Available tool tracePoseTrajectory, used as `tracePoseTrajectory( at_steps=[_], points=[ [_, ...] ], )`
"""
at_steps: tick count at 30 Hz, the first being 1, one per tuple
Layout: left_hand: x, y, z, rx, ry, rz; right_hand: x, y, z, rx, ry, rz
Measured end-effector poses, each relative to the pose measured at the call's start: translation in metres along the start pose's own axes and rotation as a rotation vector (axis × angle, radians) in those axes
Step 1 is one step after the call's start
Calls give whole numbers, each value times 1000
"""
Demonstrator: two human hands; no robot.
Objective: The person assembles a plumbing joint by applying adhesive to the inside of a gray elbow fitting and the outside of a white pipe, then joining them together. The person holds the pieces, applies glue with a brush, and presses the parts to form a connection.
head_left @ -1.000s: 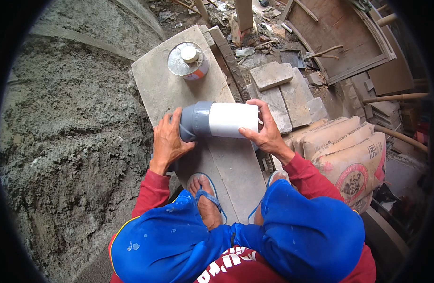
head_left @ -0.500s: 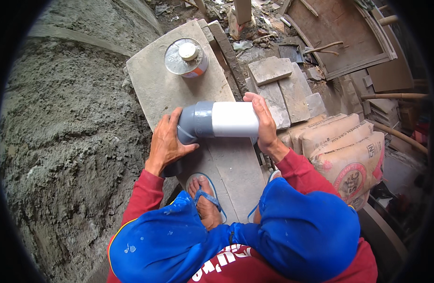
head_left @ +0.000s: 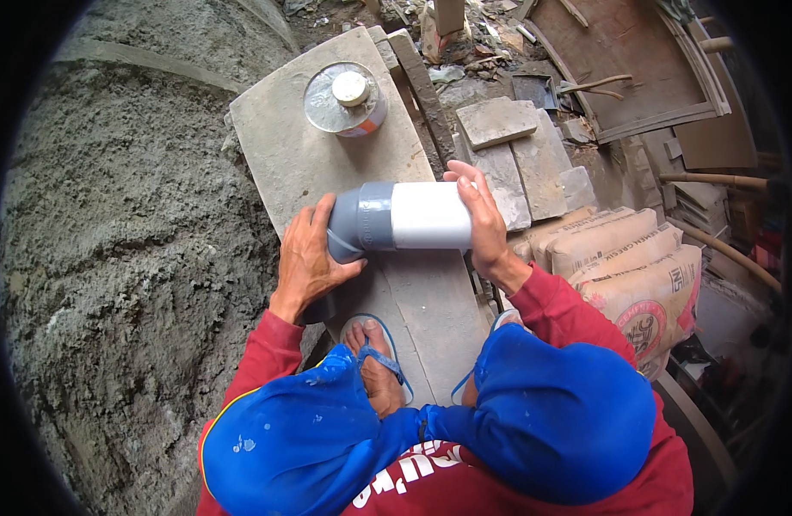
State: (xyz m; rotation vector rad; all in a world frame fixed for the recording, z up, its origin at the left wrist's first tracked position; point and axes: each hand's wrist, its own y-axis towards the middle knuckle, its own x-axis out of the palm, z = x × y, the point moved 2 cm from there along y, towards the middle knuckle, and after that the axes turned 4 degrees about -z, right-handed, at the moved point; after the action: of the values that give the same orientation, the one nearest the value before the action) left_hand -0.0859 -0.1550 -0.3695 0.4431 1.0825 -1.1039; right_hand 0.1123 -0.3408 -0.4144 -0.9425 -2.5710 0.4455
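A grey plastic pipe elbow [head_left: 361,215] is joined to a short white pipe [head_left: 430,215], and the piece is held level above a board between my hands. My left hand [head_left: 310,258] wraps round the elbow from the left, its thumb along the near side. Against the white pipe's right end lies the palm of my right hand [head_left: 486,219], fingers stretched out and pointing away from me. Part of the grey fitting shows below my left wrist; the rest is hidden. Beyond the pipe a round metal can [head_left: 344,99] with a white cap stands on the board.
My sandalled feet rest on the long grey board [head_left: 284,112]. Rough grey ground [head_left: 129,232] rises along its left side. To the right are stacked concrete blocks [head_left: 533,163] and paper sacks [head_left: 637,275]. A wooden panel [head_left: 619,69] and rubble lie at the far right.
The elbow has turned slightly in my left hand, and its rim shows more toward me. Both hands keep their places on the piece. The view has shifted a little.
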Motion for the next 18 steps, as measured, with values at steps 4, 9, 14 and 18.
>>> tracePoseTrajectory(
  at_steps=[4, 9, 14, 18],
  points=[
    [1, -1, 2, 4, 0, 14, 1, 3, 1, -22, -12, -7],
    [0, -1, 1, 7, -22, 4, 1, 6, 3, -3, -19, -22],
    [1, -1, 4, -9, 2, -10, 0, 9, 5, 11, -30, -38],
    [0, -6, 6, -21, 11, -34, 2, 4, 7, 31, -16, -41]
  ],
)
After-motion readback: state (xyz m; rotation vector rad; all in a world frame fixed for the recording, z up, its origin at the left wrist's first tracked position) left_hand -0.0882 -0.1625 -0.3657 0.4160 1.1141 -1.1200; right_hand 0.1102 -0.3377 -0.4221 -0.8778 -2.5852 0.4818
